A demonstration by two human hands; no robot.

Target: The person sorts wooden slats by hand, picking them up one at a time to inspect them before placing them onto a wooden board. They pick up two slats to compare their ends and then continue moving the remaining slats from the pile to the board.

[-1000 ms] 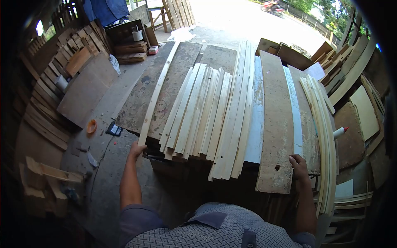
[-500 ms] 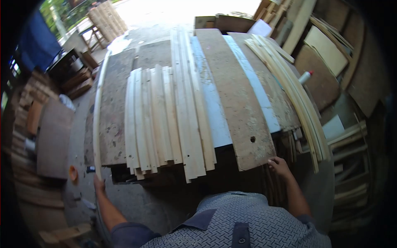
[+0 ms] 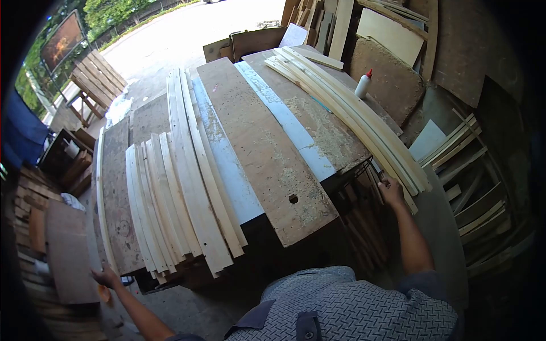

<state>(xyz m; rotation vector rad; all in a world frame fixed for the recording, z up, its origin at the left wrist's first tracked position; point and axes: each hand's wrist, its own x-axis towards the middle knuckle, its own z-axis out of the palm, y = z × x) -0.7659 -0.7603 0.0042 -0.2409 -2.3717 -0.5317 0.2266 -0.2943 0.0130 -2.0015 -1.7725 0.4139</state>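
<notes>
Head view: person in patterned shirt (image 3: 341, 307), both hands at the worktop's near side. Left hand (image 3: 106, 277): fingers loosely spread, not closed on anything, just beside the near end of the lone strip (image 3: 100, 199). Right hand (image 3: 391, 190): fingers partly curled at the near ends of the right-hand strips (image 3: 352, 122); can't tell if they grip one. Orange bowl (image 3: 104, 294) on the floor by the left hand, blurred, contents can't be made out. Center-left strips (image 3: 193, 170) lie side by side on the worktop, near ends uneven. Right of them, blue-white panels (image 3: 227, 165) flank a brown board (image 3: 267, 142) with a hole near its close end and sawdust on it. White bottle (image 3: 362, 87), red cap on, upright beyond the right-hand strips; opaque, fill level unknown. Far left, dark box (image 3: 54, 150) with a white tub (image 3: 71, 149) at it; tub contents not visible.
</notes>
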